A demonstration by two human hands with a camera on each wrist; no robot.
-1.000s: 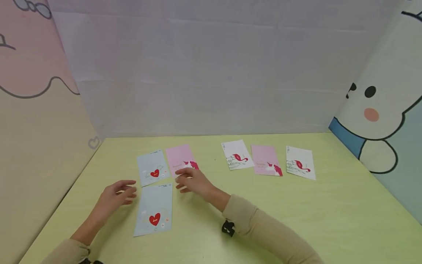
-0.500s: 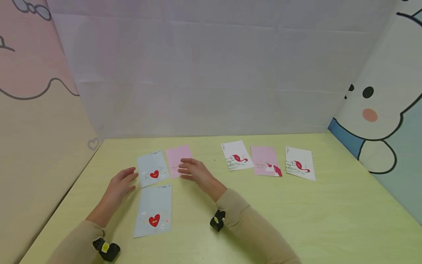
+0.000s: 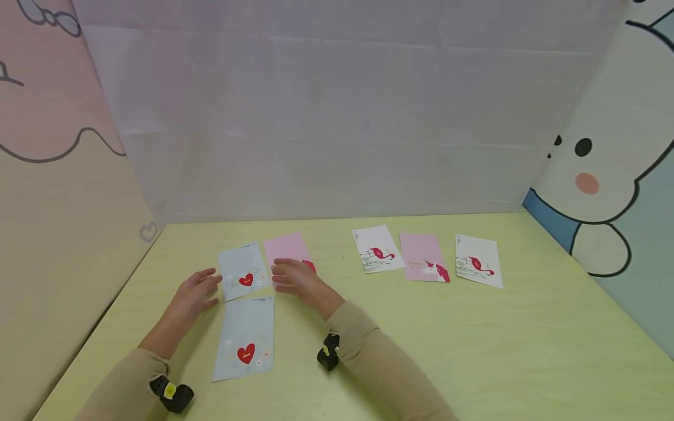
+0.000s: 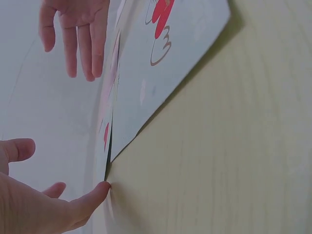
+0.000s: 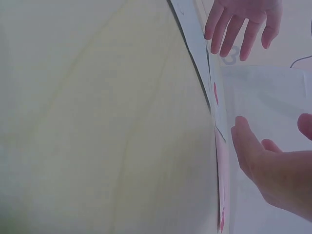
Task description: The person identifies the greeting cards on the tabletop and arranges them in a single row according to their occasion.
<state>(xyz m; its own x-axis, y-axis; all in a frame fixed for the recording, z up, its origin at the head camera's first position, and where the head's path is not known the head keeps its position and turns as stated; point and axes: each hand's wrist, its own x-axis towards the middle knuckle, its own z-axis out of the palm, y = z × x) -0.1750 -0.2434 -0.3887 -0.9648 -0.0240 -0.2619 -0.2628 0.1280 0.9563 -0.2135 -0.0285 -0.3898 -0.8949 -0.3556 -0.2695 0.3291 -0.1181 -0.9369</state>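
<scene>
My left hand (image 3: 188, 302) is beside the left edge of the upper blue heart card (image 3: 237, 263), fingers relaxed; in the left wrist view a fingertip of this hand (image 4: 53, 204) is at a card's edge, and contact is unclear. My right hand (image 3: 302, 283) is over the lower part of the left pink card (image 3: 284, 245), holding nothing, its fingertips near the blue card's right edge. In the right wrist view that hand (image 5: 273, 165) has its fingers apart. Just below the upper blue card lies the larger blue heart card (image 3: 247, 321).
Toward the right of the yellow table (image 3: 526, 351) lie a white flamingo card (image 3: 374, 240), a pink unicorn card (image 3: 421, 245) and another flamingo card (image 3: 476, 248). A pale sheet (image 3: 337, 117) stands behind, with patterned panels at both sides.
My left hand has moved up and slightly right beside the upper blue card. My right hand rose over the pink card, then shifted left toward the blue one. The cards look unmoved.
</scene>
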